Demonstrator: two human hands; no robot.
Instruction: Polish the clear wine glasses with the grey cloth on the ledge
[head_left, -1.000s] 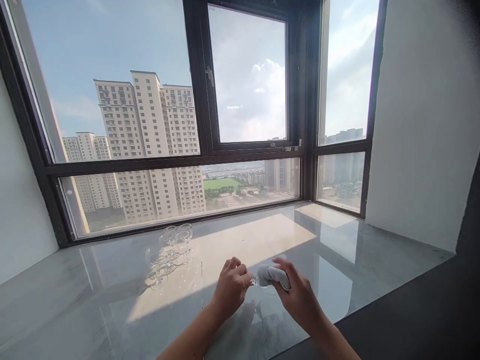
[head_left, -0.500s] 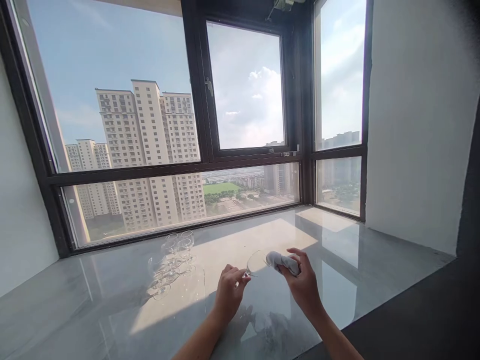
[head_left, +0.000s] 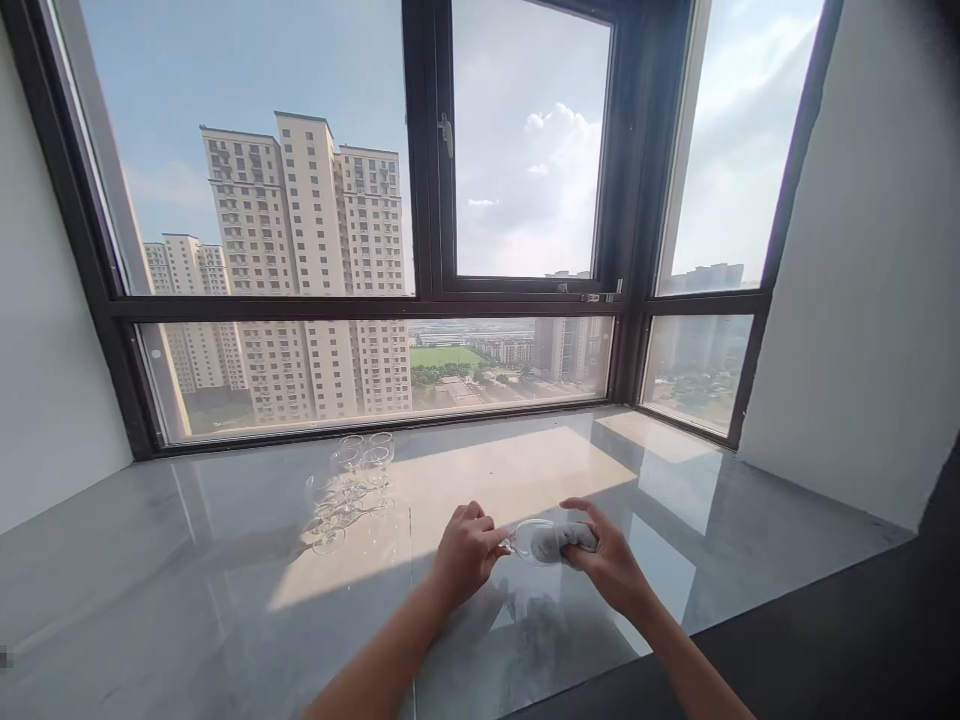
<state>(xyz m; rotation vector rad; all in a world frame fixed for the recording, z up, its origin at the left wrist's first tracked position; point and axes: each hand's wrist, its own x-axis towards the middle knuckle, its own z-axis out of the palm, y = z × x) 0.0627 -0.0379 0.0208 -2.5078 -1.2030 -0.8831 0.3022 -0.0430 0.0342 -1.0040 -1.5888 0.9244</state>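
The left hand's [head_left: 466, 548] grip is closed on the stem of a wine glass [head_left: 534, 540] held sideways above the desk [head_left: 225, 590]; the right hand [head_left: 611, 560] pinches a grey cloth [head_left: 566, 541], now pushed into the bowl rather than at its rim as half a second ago. Further wine glasses [head_left: 349, 485] stand clustered to the left.

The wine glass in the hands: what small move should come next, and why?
Probably turn the wine glass a little with the left hand, which pinches its stem. The right hand presses the grey cloth into the bowl, so a small turn would bring an unwiped part under it.
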